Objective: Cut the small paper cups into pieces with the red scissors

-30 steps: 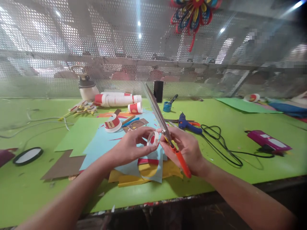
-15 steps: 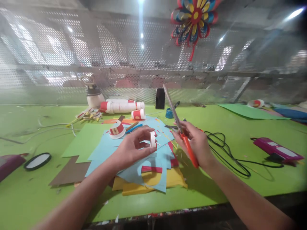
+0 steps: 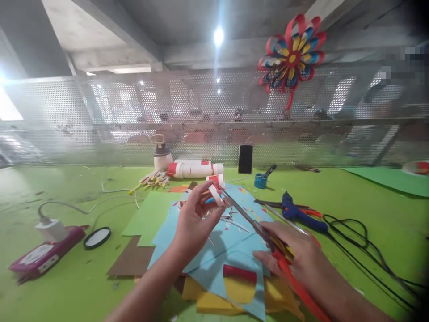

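Note:
My left hand is raised over a pile of coloured paper sheets and pinches a small red-and-white paper ring between thumb and fingers. My right hand grips orange-handled scissors, whose long blades point up and left with the tips right at the ring. The sheets under both hands are light blue on top, with yellow, green and brown ones beneath.
On the green table: a blue glue gun with a black cord on the right, a pink box and a black-rimmed round lid on the left, stacked paper cups, a jug and a dark phone by the perforated metal screen. A paper flower hangs above.
The view has tilted upward. My right hand dropped lower and swung the scissor blades from upright down toward the ring; my left hand kept hold of the ring.

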The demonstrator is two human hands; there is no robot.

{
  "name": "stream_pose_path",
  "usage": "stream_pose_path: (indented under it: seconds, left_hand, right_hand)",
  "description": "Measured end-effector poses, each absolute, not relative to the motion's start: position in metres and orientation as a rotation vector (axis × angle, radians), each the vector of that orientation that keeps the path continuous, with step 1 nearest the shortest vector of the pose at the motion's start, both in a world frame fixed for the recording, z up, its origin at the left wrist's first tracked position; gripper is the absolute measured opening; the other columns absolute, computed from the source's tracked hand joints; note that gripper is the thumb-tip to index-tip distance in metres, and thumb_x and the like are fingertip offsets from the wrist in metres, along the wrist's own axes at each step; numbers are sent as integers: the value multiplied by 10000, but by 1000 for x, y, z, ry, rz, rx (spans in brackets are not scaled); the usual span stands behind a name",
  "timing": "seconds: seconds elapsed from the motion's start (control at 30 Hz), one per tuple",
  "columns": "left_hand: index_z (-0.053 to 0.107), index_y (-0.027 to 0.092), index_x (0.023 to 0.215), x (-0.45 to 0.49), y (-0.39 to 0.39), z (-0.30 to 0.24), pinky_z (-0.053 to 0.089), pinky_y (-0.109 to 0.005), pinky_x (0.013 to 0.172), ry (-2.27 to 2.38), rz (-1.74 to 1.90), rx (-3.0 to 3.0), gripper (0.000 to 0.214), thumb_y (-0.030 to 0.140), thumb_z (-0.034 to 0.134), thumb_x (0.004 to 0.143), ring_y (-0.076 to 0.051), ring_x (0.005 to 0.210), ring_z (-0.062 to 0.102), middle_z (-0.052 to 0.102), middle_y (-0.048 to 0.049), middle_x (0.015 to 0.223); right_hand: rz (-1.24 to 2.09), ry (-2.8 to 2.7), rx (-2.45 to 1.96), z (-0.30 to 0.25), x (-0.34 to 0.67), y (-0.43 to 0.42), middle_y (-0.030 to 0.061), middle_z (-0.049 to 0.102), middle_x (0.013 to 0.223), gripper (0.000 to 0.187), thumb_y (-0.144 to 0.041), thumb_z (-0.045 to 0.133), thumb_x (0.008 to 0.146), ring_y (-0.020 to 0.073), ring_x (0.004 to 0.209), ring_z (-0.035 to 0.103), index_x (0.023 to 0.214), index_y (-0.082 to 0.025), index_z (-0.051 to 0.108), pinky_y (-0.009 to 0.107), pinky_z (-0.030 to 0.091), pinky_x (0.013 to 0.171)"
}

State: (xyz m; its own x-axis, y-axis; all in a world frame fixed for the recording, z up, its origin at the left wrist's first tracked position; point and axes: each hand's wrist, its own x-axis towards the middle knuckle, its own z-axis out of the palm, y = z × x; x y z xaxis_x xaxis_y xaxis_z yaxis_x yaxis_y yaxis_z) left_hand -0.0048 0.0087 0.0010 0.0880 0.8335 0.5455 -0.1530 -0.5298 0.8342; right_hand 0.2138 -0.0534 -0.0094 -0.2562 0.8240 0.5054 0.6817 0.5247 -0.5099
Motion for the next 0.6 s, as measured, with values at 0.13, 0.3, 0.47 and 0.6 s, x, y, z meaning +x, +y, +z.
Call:
stream_pose_path:
  seconds: [0.13, 0.3, 0.47, 0.6]
  left_hand:
    - [481, 221, 1180, -7, 4, 9, 572, -402, 902, 684, 1545, 1564, 471, 250, 721, 776, -224, 1039, 668, 664, -105, 1167]
    - [464, 230, 1128, -10, 1, 14, 582, -375, 869, 659, 1530, 1545, 435, 239, 722, 777, -219, 1053, 660, 654, -104, 1181]
    - [431, 234, 1175, -8, 6, 10, 573, -386, 893, 722, 1653, 1575, 511, 234, 726, 759, -211, 1048, 649, 625, -92, 1165]
    - [417, 220, 1300, -9, 10, 6, 566, -382, 930, 790, 1692, 1555, 615, 231, 714, 762, -220, 1110, 622, 595, -106, 1231]
  right_hand:
    - [160, -2013, -1252, -12, 219, -48, 47, 715, 953, 293, -434, 654, 859, 220, 786, 679, 1076, -240, 631, 341, 568, 687]
    - [94, -1966, -1220, -11, 220, -45, 51, 719, 958, 263, -391, 652, 863, 219, 812, 681, 1061, -220, 626, 342, 567, 724]
    - [82, -2021, -1130, -16, 213, -51, 34, 704, 883, 194, -261, 612, 873, 191, 704, 659, 1065, -234, 608, 301, 554, 610]
    - [49, -2028, -1131, -20, 210, -55, 36, 697, 925, 201, -227, 581, 887, 200, 767, 672, 1085, -263, 590, 296, 552, 619]
